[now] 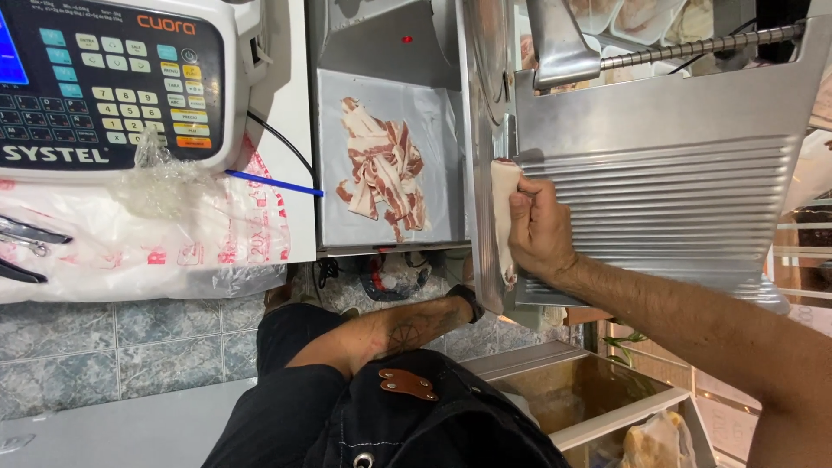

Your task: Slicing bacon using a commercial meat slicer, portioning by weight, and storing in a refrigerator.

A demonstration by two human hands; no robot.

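Digital scale keypad [113, 82], blue pen [273, 183], crumpled plastic bags [156, 234], grey tiled wall [121, 338], dark apron [416, 416].

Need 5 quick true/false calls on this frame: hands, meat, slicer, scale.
1. The right hand presses a piece of meat against the slicer carriage. True.
2. Sliced meat lies on the slicer's receiving tray. True.
3. The left hand is stacking the slices. False: the left arm hangs low, below the tray; its hand cannot be made out.
4. The scale stands right of the slicer. False: it is at the left.
5. A blue pen lies by the scale. True.
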